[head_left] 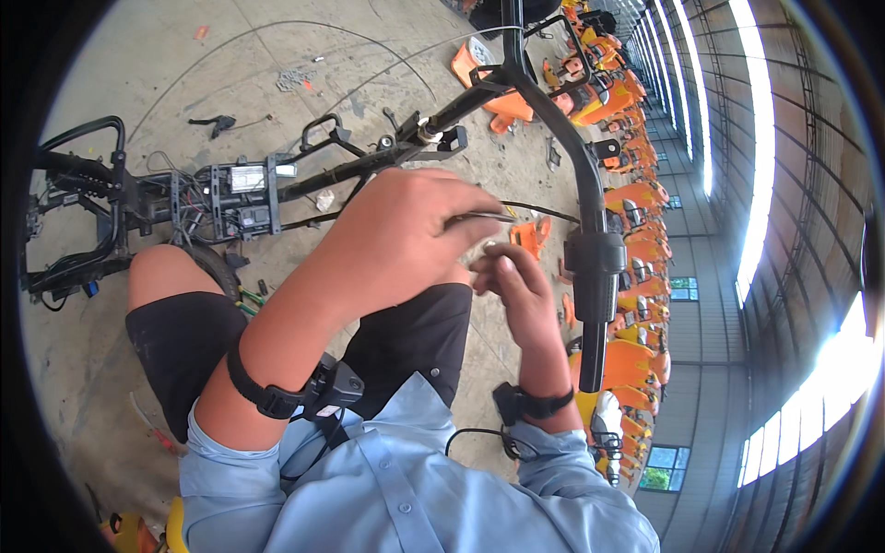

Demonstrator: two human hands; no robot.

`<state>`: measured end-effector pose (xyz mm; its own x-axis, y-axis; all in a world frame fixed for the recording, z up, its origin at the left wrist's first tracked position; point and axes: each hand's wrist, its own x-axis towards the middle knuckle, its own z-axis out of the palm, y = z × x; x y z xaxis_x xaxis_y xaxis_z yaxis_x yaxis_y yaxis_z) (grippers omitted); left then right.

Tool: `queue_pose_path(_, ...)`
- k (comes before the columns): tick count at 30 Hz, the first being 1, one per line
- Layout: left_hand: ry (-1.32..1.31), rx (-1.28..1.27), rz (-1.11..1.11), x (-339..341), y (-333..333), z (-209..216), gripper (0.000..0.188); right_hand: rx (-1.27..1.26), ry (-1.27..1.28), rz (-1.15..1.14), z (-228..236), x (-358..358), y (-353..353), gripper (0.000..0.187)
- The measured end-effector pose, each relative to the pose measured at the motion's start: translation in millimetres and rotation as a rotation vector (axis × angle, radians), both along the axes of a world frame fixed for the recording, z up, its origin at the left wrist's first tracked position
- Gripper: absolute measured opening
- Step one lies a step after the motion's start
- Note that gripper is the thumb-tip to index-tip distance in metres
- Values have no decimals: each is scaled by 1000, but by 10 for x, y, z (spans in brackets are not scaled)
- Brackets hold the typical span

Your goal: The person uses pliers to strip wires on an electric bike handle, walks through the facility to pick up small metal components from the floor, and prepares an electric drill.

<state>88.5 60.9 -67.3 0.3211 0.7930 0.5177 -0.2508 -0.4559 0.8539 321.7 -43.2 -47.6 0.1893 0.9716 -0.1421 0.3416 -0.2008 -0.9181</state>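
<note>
My left hand [410,226] reaches over the scooter frame with thumb and forefinger pinched on a thin dark piece [484,218]; its kind I cannot make out. Just right of it and a little lower, my right hand [521,281] has its fingers curled together near the fingertips of the left; anything inside it is hidden. The black handlebar [558,120] bends down on the right, its black grip [595,276] apart from my right hand. A black cable [544,210] runs from near my left fingertips toward the handlebar.
The bare scooter frame [355,164] stretches left, with wiring and a boxed unit [247,178]. A loose brake lever [218,123], a chain [293,80] and orange panels [468,63] lie on the concrete floor. Rows of orange scooters [631,364] stand at right.
</note>
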Motion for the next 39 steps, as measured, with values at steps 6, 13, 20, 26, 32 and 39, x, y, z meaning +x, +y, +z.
queue_pose_path(6, -190, 98, -124, 347, 70, 88, 17, 214, -76, -342, 892, 167, -733, 35)
queue_pose_path(13, -370, -50, -376, 685, 107, -190, 17, 131, -407, -61, 1368, -517, -620, 90)
queue_pose_path(20, -366, -62, -467, 617, 145, -214, 17, 88, -592, -176, 1193, -914, -278, 96)
queue_pose_path(26, -310, -7, -355, 597, 107, -168, 14, 94, -520, -97, 1172, -847, -300, 89)
queue_pose_path(32, -197, 186, -55, 565, -24, -87, 13, 112, -494, -80, 1166, -804, -344, 84)
queue_pose_path(39, -276, 372, 324, 543, -143, 23, 14, 162, -481, -115, 1084, -834, -317, 86)
